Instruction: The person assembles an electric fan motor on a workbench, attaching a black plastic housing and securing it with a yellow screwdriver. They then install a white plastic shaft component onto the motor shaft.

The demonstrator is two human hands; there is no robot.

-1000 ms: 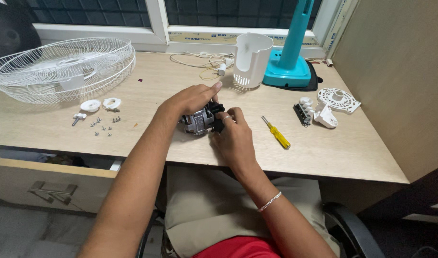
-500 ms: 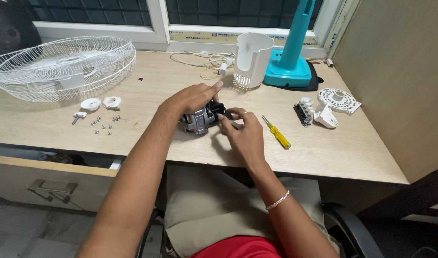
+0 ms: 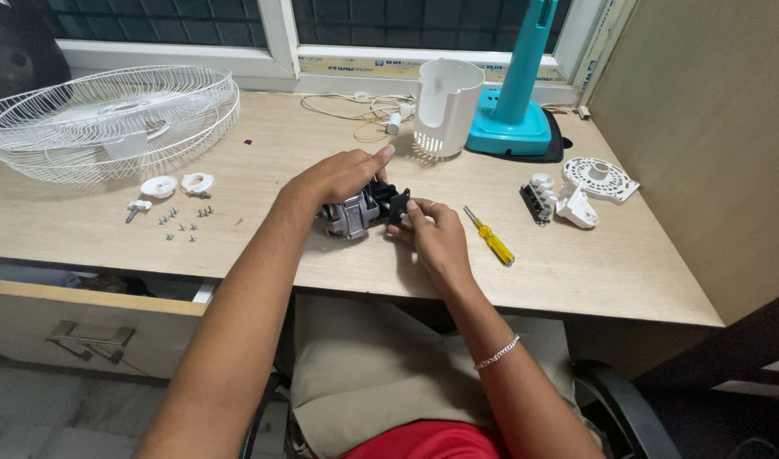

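While the left hand (image 3: 338, 174) cups the fan motor (image 3: 355, 212), right-hand fingers (image 3: 425, 212) pinch its black end.

The left hand (image 3: 338, 174) covers the top of the fan motor (image 3: 355, 212), and the right hand (image 3: 436, 238) hides its far end. The wire fan guard (image 3: 109, 119) runs past the left edge. The small screws (image 3: 184, 223) are too tiny to tell apart.

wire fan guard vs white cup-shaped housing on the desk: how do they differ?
The wire fan guard is wide, shallow and open mesh; the white cup-shaped housing is narrow, tall and solid-walled. The guard lies far left; the housing stands upright by the teal fan base. Both are white, and neither hand touches them.
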